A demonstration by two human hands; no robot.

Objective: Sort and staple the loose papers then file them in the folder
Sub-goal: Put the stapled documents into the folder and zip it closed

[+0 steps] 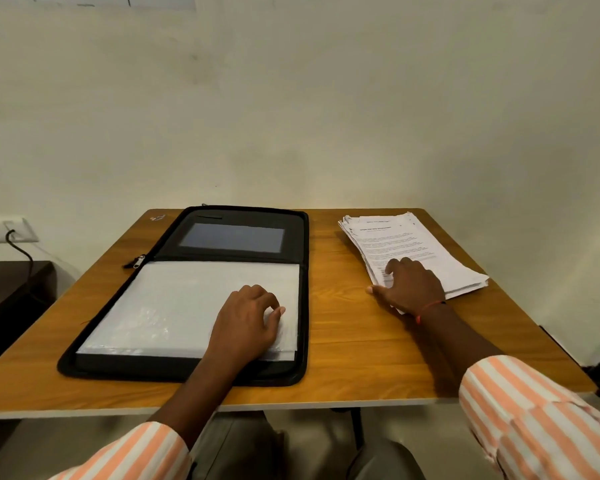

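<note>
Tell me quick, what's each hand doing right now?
Left hand: loosely curled, resting inside the open folder, holding nothing.
Right hand: on the paper stack; grip cannot be told.

Dim, warm light; wide-angle edge distortion

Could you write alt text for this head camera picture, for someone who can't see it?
A person seated at a wooden table rests a loosely curled left hand on the clear plastic sleeves of an open black zip folder, while the right hand rests on the near corner of a stack of printed papers lying beside it.
</note>
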